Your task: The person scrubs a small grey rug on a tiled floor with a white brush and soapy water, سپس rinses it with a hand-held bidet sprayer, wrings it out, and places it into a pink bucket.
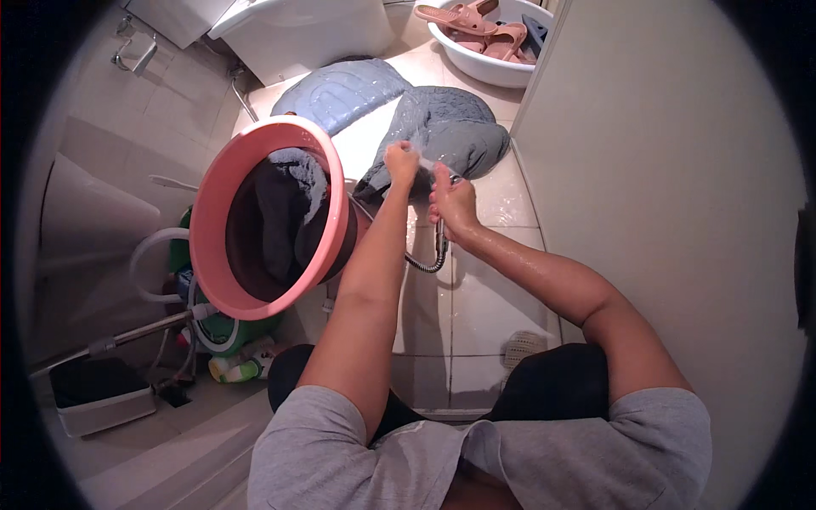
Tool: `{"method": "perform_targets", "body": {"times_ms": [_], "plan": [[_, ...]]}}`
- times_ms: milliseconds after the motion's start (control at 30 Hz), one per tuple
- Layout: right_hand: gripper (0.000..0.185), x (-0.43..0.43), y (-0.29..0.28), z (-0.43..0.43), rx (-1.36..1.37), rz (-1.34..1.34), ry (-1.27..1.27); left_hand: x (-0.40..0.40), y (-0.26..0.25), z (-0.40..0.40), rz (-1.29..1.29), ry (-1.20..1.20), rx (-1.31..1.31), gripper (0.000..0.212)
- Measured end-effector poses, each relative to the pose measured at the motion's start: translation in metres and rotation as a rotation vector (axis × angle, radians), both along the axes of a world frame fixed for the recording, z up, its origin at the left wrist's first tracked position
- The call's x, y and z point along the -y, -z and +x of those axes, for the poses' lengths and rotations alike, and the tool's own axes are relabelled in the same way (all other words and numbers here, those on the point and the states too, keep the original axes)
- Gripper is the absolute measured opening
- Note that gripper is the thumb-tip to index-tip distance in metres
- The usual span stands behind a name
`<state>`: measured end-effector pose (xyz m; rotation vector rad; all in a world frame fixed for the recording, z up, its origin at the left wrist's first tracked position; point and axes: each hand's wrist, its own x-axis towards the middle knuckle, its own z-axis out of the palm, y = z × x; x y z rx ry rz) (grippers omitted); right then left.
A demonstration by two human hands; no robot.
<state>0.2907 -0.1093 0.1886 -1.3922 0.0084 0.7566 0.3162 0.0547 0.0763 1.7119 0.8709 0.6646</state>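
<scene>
My right hand [456,207] grips a handheld shower head [440,237] by its handle. A metal hose [426,266] curves down from it to the left. Water sprays onto a folded, wet grey padded fabric piece [446,127] on the floor. My left hand [401,164], fingers curled, is at the near left side of that piece, beside the spray. Whether it pinches the fabric is hidden. Behind lies a second wet padded piece [338,92], blue-grey and spread flatter. Left of my left forearm stands a pink basin [207,255] with dark and grey fabric [280,217] inside.
A white basin [475,67] of pink slippers [507,41] stands at the back right, near a pale door or panel [650,191]. Left are a toilet-like white fixture [95,204], green containers [239,335], a metal pole [146,328] and a scale-like box [105,408]. Wet tiles [497,261] cover the floor.
</scene>
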Motion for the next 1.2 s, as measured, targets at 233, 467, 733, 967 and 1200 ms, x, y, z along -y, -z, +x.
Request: {"method": "perform_targets", "body": {"times_ms": [233, 467, 733, 967, 1200], "plan": [[0.04, 0.02, 0.002, 0.029, -0.16, 0.104, 0.21, -0.006, 0.023, -0.01, 0.768, 0.043, -0.453, 0.028], [0.04, 0.033, -0.002, 0.043, 0.07, 0.117, 0.16, 0.038, -0.045, 0.014, 0.261, -0.047, -0.274, 0.023], [0.039, 0.039, -0.003, 0.051, -0.108, 0.058, 0.18, 0.108, -0.016, -0.033, 0.417, 0.946, -0.613, 0.041], [0.038, 0.037, 0.023, 0.014, -0.116, -0.019, 0.029, 0.074, 0.015, -0.05, -0.038, 1.286, -0.554, 0.025], [0.041, 0.044, 0.023, 0.046, 0.001, -0.056, 0.158, 0.06, -0.014, -0.02, 0.759, -0.002, -0.689, 0.07]]}}
